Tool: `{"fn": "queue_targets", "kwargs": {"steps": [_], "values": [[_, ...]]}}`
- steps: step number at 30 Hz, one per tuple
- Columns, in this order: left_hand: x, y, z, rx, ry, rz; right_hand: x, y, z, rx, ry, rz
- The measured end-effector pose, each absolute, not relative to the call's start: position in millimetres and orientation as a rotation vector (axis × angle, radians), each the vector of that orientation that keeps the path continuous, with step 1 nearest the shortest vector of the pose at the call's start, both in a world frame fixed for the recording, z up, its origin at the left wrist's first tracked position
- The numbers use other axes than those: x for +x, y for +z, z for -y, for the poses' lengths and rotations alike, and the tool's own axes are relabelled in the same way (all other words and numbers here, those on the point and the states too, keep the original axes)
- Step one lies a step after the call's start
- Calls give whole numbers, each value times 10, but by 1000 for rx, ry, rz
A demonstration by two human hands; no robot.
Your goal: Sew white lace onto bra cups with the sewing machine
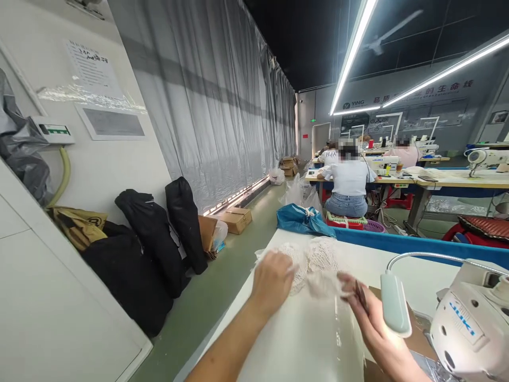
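Note:
On the white sewing table (302, 339) lie pale, open-mesh lace pieces (323, 253). My left hand (273, 278) is on the left part of the lace, its fingers curled and closed on the edge. My right hand (363, 300) is closed on a thin, whitish lace piece (324, 285) that stretches toward the left, blurred by motion. A small dark tool (361, 296), which looks like thread snips, is tucked in the same hand. The tips of both hands are smeared, so the exact grip is unclear.
A white sewing machine (465, 318) and a lamp on a bent neck (395, 305) stand close on the right. A blue bag (306, 218) lies at the table's far edge. Black bags (131, 265) lean on the left wall. A person (350, 180) sits ahead at another table.

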State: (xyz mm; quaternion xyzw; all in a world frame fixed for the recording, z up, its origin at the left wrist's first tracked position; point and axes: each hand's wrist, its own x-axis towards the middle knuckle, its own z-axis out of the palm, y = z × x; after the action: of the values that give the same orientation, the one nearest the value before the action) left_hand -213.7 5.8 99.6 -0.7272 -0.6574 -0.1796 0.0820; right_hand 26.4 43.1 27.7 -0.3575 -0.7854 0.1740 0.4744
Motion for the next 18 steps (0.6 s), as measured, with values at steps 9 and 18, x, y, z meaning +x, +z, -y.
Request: {"fn": "queue_targets", "kwargs": {"steps": [9, 18], "values": [[-2220, 717, -647, -2198, -498, 1925, 202, 64, -1062, -872, 320, 2094], [-1628, 666, -204, -2611, -714, 1483, 1504, 143, 422, -939, 392, 2446]]}}
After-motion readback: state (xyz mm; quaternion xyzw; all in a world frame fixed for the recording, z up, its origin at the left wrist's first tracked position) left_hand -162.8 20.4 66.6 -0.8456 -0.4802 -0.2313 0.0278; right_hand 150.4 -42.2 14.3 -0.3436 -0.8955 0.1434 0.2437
